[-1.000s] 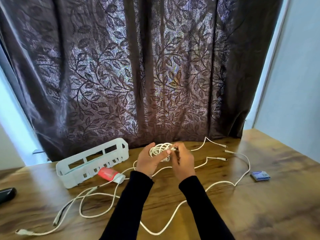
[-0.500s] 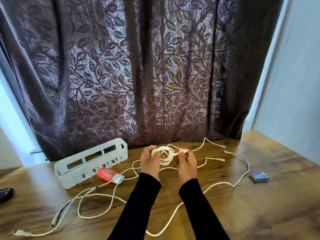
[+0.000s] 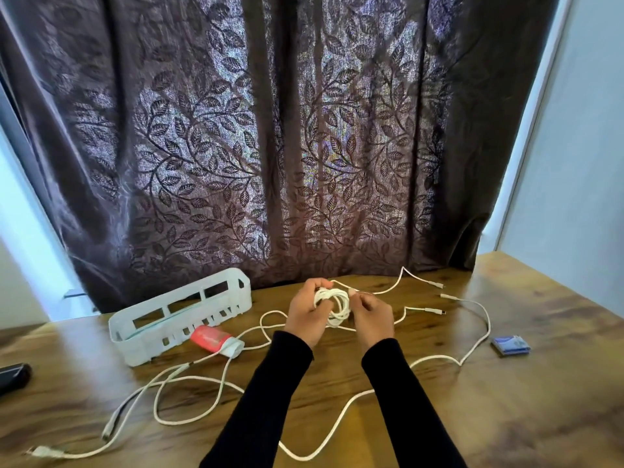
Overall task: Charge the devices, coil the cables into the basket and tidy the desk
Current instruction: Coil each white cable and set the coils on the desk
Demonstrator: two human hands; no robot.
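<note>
A small coil of white cable is held up over the middle of the wooden desk. My left hand grips the coil's left side. My right hand pinches the cable's plug end at the coil's upper right. More white cables lie loose across the desk, to the right and down to the front left. A white slotted basket stands to the left, apart from both hands. A red device with a white cap lies against the basket's front.
A small blue packet lies at the right. A black object sits at the desk's left edge. A dark leaf-patterned curtain hangs close behind the desk. Cable plugs lie near the front left.
Both hands have spread slightly apart with the coil between them. The right hand now pinches the plug end beside the coil instead of covering it.
</note>
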